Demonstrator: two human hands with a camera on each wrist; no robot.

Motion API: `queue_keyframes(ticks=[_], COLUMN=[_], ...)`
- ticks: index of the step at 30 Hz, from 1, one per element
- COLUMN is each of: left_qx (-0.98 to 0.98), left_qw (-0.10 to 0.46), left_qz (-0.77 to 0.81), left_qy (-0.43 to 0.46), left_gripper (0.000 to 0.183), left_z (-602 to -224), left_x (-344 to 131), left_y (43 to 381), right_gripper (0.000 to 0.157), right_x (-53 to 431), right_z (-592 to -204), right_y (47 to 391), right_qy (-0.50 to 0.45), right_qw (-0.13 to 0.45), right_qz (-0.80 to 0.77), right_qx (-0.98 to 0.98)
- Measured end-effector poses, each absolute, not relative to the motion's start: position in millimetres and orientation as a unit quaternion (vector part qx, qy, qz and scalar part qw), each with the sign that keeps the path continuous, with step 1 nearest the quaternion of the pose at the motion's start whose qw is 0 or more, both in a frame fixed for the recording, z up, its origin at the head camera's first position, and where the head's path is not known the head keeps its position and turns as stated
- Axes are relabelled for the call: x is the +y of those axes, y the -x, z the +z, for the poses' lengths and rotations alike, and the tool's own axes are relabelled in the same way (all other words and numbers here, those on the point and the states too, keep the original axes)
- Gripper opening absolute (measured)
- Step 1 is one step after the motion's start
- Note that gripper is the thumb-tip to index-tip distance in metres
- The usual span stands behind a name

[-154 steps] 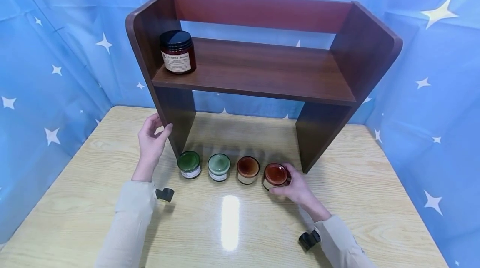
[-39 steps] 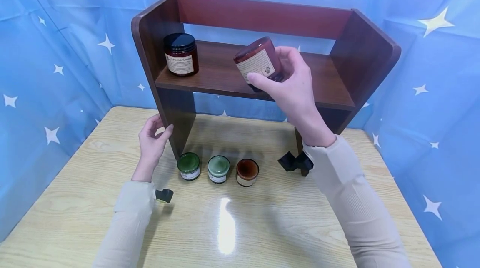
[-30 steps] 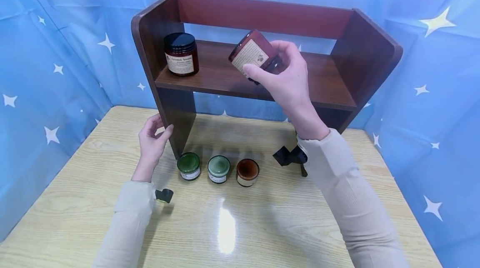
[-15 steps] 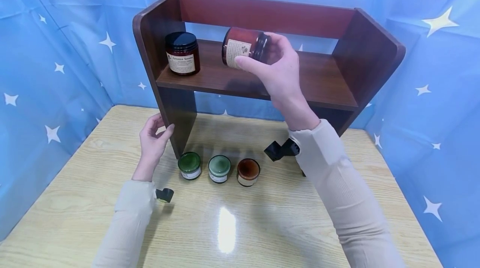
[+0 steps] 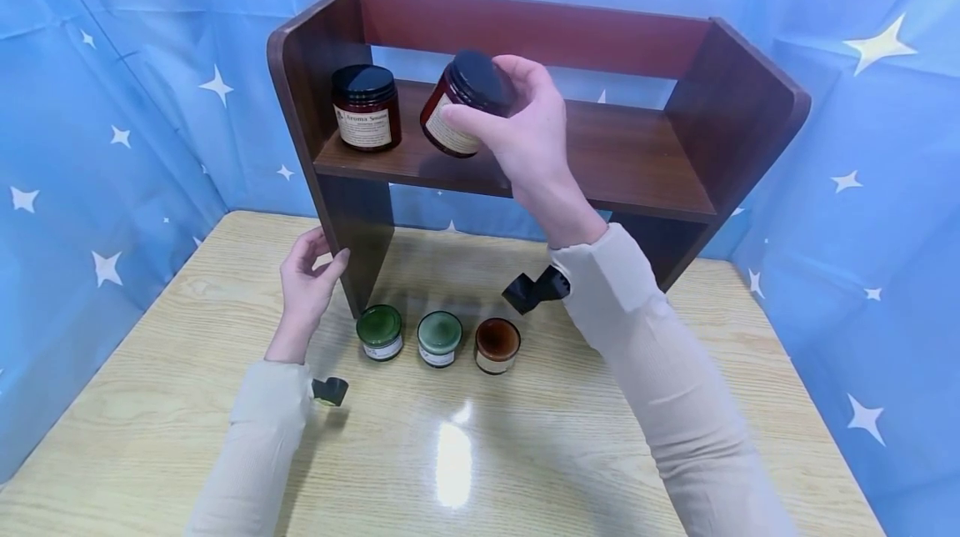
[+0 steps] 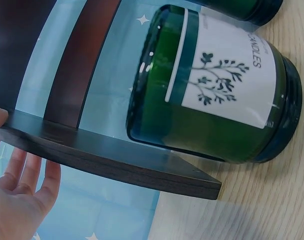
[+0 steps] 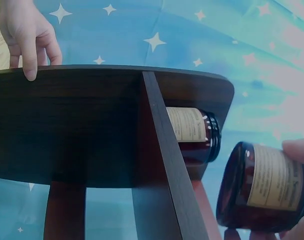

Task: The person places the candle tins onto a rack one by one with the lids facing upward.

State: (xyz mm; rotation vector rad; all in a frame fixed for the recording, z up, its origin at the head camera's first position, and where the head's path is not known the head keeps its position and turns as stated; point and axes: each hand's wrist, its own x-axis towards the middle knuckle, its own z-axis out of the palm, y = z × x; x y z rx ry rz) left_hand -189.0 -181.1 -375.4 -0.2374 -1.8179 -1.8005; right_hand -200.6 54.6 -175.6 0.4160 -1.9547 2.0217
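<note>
In the head view my right hand [image 5: 532,124] grips an amber candle jar [image 5: 477,80] above the shelf board, thumb on its cream label. Its black lid points up and the jar tilts; it is apart from the board. A matching amber candle jar [image 5: 366,112] stands lid up at the board's left end. My left hand [image 5: 306,283] holds the front edge of the wooden shelf's left side panel [image 6: 117,160], thumb on one side and fingers on the other. On the table stand a dark green jar [image 6: 231,85], a light green jar [image 5: 439,333] and a brown jar [image 5: 497,341], bases up.
The dark wooden shelf [image 5: 637,153] stands at the back of the light wood table [image 5: 360,470]. A blue star-patterned curtain [image 5: 885,212] hangs behind and at both sides. The row of jars sits before the shelf's lower opening.
My right hand has lifted the amber jar from the right end of the table row, turned it from base up to lid up, and moved it left above the board. The left hand keeps its place.
</note>
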Motion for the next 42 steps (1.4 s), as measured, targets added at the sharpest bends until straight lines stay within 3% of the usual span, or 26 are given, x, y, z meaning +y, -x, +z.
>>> queue_keyframes(ticks=[17, 42], left_qx=[-0.679, -0.678], left_qw=[0.284, 0.278], left_qz=[-0.67, -0.675], left_qy=[0.095, 0.085], left_gripper=[0.034, 0.034], left_z=[-374.3, -373.2], left_x=[-181.3, -180.6], left_y=[188.2, 187.8], right_gripper=[0.07, 0.072], right_x=[36.2, 24.3], right_z=[-170.6, -174.4], right_y=[215.1, 231.5], right_qy=[-0.095, -0.055], right_qw=[0.118, 0.091], right_qz=[0.595, 0.55], right_qx=[-0.79, -0.828])
